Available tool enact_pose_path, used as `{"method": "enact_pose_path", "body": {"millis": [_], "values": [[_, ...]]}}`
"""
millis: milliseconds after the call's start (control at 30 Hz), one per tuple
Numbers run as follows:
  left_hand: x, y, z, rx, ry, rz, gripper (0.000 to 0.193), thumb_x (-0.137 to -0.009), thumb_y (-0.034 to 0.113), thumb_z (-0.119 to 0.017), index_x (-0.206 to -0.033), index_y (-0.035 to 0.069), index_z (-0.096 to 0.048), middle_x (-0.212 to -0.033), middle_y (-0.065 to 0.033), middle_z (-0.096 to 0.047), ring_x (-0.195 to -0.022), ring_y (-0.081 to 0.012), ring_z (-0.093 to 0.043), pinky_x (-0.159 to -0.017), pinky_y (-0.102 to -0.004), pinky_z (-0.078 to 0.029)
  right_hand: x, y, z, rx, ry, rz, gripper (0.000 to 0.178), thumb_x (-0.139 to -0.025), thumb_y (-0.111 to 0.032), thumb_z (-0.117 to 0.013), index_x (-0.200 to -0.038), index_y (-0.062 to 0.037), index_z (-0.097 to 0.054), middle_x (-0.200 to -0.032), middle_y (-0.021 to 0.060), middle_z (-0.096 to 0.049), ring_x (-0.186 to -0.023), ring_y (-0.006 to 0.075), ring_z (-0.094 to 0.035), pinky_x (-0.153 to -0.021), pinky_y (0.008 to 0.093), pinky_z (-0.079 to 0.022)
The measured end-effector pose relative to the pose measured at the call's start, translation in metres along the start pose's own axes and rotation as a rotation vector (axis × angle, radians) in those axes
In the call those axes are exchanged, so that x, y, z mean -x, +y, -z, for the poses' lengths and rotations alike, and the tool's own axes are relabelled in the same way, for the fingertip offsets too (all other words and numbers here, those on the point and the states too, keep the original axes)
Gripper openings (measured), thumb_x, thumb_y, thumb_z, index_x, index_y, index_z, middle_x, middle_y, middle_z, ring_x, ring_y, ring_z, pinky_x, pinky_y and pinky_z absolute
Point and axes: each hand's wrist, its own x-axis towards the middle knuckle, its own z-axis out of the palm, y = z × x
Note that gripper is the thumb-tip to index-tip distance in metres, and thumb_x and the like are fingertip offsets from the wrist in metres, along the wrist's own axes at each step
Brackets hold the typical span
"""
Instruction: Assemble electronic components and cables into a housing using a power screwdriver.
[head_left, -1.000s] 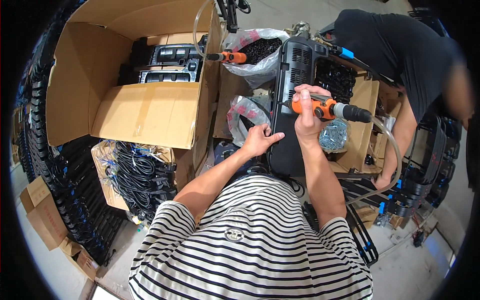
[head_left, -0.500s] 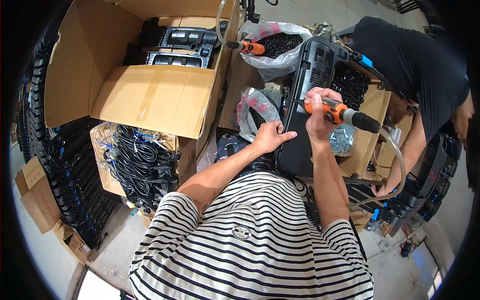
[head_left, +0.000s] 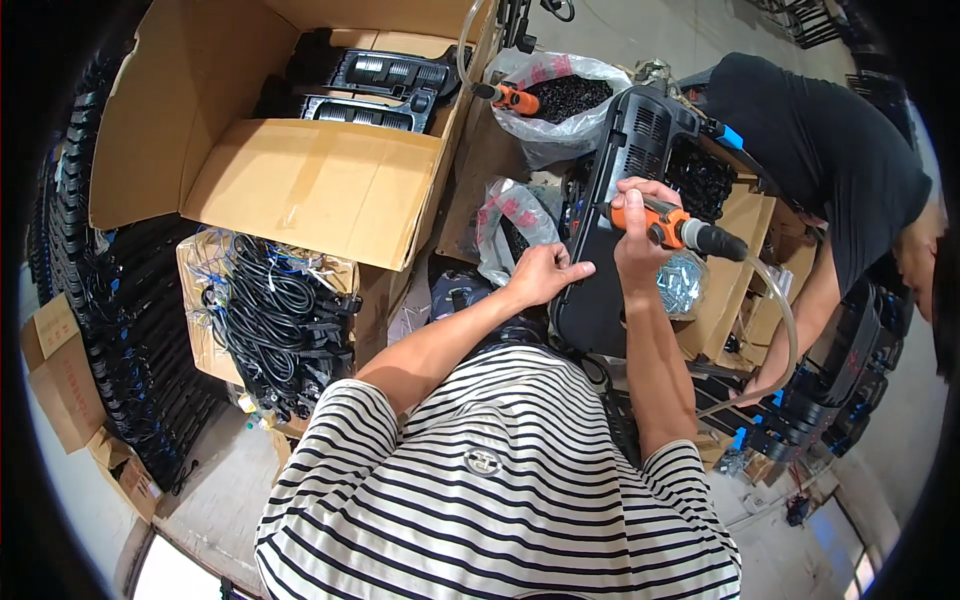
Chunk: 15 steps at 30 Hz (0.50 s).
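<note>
My right hand (head_left: 643,240) is wrapped round an orange air screwdriver (head_left: 672,228), with a black rear end and a clear hose (head_left: 785,300) trailing from it. The driver's tip points left, over a long black plastic housing (head_left: 597,315) in front of me; whether it touches a screw I cannot make out. At the housing's left edge, my left hand (head_left: 545,275) grips with fingers curled and thumb laid on the rim. The far end of the housing has slotted vents and a blue piece beside it.
A second orange driver (head_left: 518,101) lies by a plastic bag (head_left: 550,152) of small black parts. Screws fill a clear container (head_left: 684,285) right of the housing. A large carton (head_left: 310,190) and bundled black cables (head_left: 275,310) stand left. A co-worker in black (head_left: 815,130) bends at right.
The view has shifted slightly. Both my hands keep their holds on the housing and the air screwdriver. The co-worker at right has leaned a little lower.
</note>
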Motion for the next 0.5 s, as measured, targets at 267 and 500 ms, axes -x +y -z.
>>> {"method": "enact_pose_path", "body": {"millis": [267, 500], "values": [[0.029, 0.012, 0.038, 0.938, -0.377, 0.347, 0.018, -0.098, 0.015, -0.052, -0.105, 0.000, -0.060, -0.089, -0.0075, -0.064, -0.068, -0.0143, -0.057, -0.062, -0.0262, -0.047, 0.034, -0.067, 0.041, -0.267, 0.148, 0.080, 0.014, -0.090, -0.007, -0.053, -0.103, -0.0012, -0.052, -0.091, 0.0172, -0.061, -0.074, 0.0208, -0.057, -0.074, 0.0376, -0.049], [0.062, 0.068, 0.006, 1.011, -0.559, 0.321, 0.018, -0.099, 0.010, -0.050, -0.111, -0.001, -0.057, -0.099, -0.0101, -0.064, -0.076, -0.0150, -0.059, -0.069, -0.0259, -0.050, 0.087, -0.136, 0.092, -0.359, 0.277, 0.116, 0.020, -0.090, -0.017, -0.053, -0.103, -0.0024, -0.051, -0.091, 0.0175, -0.060, -0.073, 0.0215, -0.055, -0.073, 0.0402, -0.046]]}}
